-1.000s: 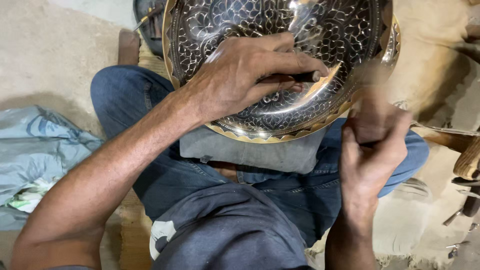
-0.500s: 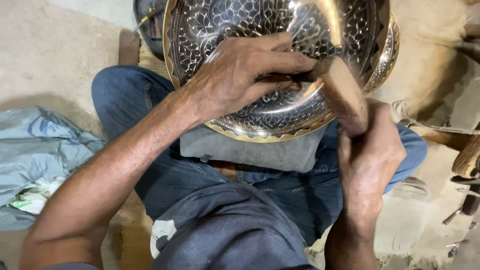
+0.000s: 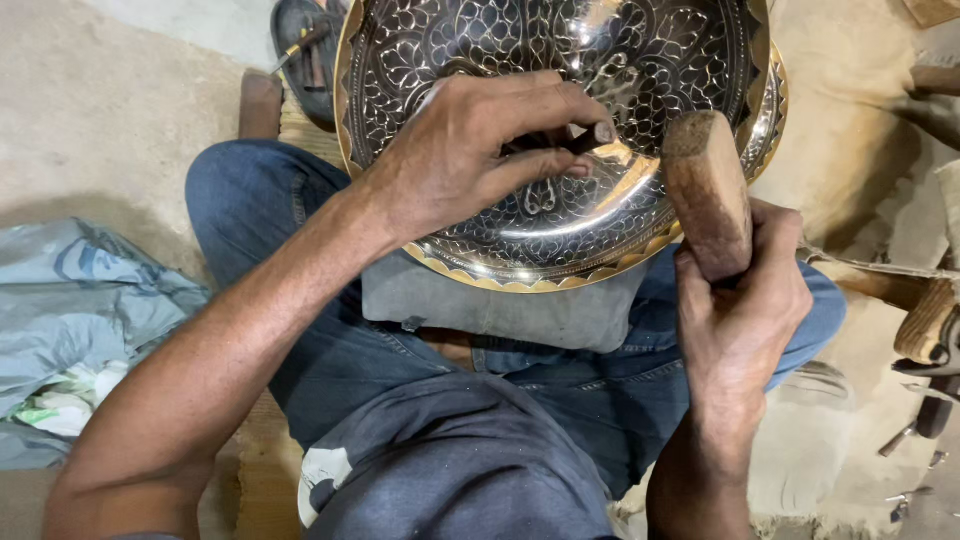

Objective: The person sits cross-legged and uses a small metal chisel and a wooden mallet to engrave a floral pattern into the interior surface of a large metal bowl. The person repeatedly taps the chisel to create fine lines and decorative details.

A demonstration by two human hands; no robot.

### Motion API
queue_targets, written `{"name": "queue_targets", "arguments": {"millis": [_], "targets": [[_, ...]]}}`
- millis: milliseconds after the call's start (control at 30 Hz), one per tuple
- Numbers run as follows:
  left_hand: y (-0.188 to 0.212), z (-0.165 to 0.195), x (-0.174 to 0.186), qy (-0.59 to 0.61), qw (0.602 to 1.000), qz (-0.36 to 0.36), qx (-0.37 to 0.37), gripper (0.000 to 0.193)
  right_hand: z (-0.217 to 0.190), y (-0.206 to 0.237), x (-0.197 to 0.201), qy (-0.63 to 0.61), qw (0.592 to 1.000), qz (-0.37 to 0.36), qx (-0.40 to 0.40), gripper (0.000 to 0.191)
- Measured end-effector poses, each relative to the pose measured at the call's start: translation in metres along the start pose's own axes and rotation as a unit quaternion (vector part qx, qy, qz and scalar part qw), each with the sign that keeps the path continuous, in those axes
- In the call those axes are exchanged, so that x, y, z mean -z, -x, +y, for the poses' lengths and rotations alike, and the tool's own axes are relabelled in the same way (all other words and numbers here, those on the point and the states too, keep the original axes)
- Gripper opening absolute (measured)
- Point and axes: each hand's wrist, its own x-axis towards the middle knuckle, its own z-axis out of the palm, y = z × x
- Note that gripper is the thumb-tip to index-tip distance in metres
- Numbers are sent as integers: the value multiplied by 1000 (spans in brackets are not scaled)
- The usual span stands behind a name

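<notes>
The engraved metal bowl (image 3: 560, 130) rests on a grey pad (image 3: 500, 305) across the person's lap. The left hand (image 3: 480, 150) pinches a small chisel (image 3: 585, 135) against it — the right hand (image 3: 745, 310) grips a wooden mallet (image 3: 705, 190), raised. Most of the pattern looks cut; a smooth band remains.

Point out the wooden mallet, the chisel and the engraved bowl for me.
wooden mallet (image 3: 706, 190), head view, on its wooden head.
chisel (image 3: 590, 135), head view, on its exposed top end.
engraved bowl (image 3: 480, 40), head view, on its patterned inner wall.
</notes>
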Motion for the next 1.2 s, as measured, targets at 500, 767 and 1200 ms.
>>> {"name": "queue_targets", "arguments": {"millis": [500, 767, 1200], "targets": [[2, 1, -1, -18, 1000, -10, -4, 32, -21, -19, 17, 165, 982, 7, 86, 39], [0, 8, 2, -5, 1000, 6, -18, 31, -14, -16, 11, -20, 998, 56, 14, 39], [1, 3, 1, 7, 1000, 5, -10, 34, -15, -23, 17, 226, 968, -24, 101, 36]]}}
